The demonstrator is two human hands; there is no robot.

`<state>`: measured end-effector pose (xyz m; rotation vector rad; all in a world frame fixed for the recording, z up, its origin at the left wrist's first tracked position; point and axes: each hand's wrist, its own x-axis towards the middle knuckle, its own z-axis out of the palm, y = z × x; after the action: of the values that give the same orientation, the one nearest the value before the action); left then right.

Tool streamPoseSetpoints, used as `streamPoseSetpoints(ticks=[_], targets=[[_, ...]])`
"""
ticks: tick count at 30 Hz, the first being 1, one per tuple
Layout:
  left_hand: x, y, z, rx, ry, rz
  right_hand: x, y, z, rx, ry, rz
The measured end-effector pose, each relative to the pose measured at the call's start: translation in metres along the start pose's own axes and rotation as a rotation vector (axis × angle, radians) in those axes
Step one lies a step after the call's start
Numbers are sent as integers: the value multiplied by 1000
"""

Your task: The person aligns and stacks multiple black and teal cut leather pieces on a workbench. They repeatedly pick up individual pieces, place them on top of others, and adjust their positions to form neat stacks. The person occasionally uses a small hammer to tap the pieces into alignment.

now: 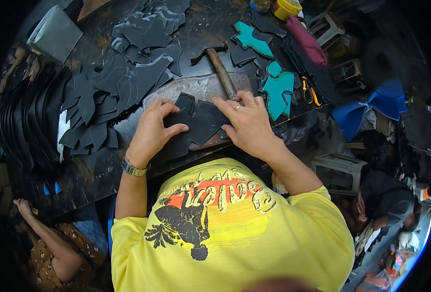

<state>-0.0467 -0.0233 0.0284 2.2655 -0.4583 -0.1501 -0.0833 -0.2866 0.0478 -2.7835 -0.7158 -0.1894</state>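
A black, leather-like cut piece (205,120) with a notched outline lies on a worn brown slab (174,88) at the table's near edge. My left hand (154,127) grips its left side, with the thumb lying along the top. At the other side, the fingers and thumb of my right hand (248,120) close on the piece's edge. A hammer (221,70) with a wooden handle rests on the slab, its handle end close to my right fingers. What is under the black piece is partly hidden.
Piles of black cut pieces (123,80) and a row of dark strips (28,117) cover the left side. Teal pieces (279,92), orange-handled scissors (312,91) and a maroon roll (306,41) lie right. Another person's arm (50,238) shows lower left; another person (386,199) bends at right.
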Motion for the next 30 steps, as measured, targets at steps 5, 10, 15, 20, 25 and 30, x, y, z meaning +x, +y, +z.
streamPoseSetpoints(ticks=[5, 10, 15, 20, 25, 30], targets=[[-2, 0, -2, -64, 26, 31, -4, -3, 6, 41, 39, -59], [-10, -10, -10, -294, 52, -91, -8, 7, 6, -55, 130, 137], [-17, -19, -13, -468, 60, -45, -10, 6, 5, 243, 51, 70], [-26, -21, -21, -511, 25, -110, -12, 0, 11, 191, -48, 38], [-26, -24, -24, -553, 91, -189, 1, 12, 7, 436, -30, 201], [-20, -21, -17, -458, 179, -187, 24, 22, -10, 1187, 162, 382]])
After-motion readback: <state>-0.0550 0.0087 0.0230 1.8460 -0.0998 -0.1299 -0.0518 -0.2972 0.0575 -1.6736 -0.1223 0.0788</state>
